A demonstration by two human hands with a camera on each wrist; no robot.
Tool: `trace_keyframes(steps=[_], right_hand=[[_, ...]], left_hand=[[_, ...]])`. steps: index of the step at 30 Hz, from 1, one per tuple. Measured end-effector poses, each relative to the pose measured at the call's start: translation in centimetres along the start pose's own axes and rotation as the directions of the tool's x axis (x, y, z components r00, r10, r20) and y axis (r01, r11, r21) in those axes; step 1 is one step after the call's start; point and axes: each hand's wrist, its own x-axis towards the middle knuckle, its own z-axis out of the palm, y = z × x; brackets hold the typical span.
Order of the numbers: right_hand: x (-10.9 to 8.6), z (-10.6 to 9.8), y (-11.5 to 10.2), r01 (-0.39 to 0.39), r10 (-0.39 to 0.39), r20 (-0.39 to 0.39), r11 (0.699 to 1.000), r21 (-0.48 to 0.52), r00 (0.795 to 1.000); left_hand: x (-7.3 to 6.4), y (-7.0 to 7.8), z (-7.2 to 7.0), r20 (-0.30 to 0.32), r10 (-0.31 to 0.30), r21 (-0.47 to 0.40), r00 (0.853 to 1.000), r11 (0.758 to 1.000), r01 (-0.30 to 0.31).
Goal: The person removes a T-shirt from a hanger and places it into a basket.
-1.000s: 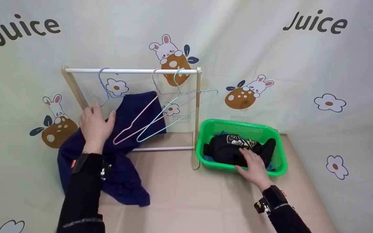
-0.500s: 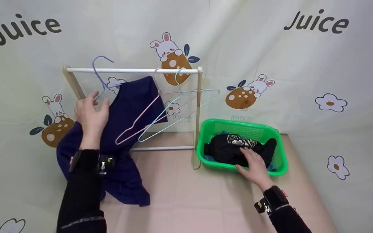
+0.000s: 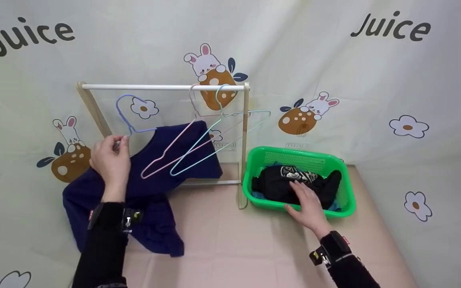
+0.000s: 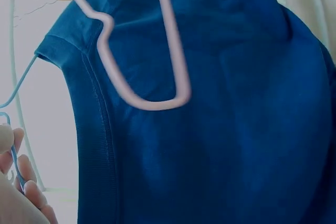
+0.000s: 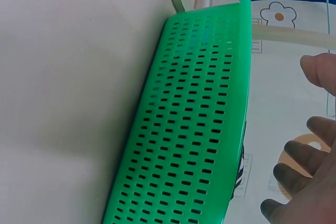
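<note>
My left hand (image 3: 111,163) pinches a blue-purple wire hanger (image 3: 142,131) just below its hook, left of centre in the head view. A navy blue shirt (image 3: 150,190) hangs on the hanger, its neckline beside my fingers; its lower part trails over the table. The hook stands below the rack's white rod (image 3: 134,87), apart from it. In the left wrist view, my fingertips (image 4: 32,192) curl around the thin wire. My right hand (image 3: 309,208), fingers spread, is over the near rim of a green basket (image 3: 348,196), by a folded black garment (image 3: 274,188).
A pink hanger (image 3: 156,160) and a mint hanger (image 3: 192,149) hang from the rod, in front of the shirt. The rack's wooden right leg (image 3: 243,160) stands beside the basket. Printed curtain (image 3: 414,80) encloses the back and sides.
My left hand has lifted the blue-purple hanger's hook up off the rod, then lowered it beneath the rod with the shirt. My right hand has shifted slightly left.
</note>
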Motion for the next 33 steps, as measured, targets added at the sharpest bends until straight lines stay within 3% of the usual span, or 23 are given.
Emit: trace_keyframes(steps=[20,33], right_hand=[[-0.4,1.1,-1.3,0.017,-0.019,0.036,0.999,0.051,0.999],[-0.6,1.6,-1.5,0.023,-0.025,0.029,0.998,0.064,0.999]], left_hand=[[-6.9,-6.2,2.0,0.042,0.074,-0.081,0.996,0.994,-0.07],[-11.4,-9.9,2.9,0.032,0.164,-0.201,0.986,0.967,-0.154]])
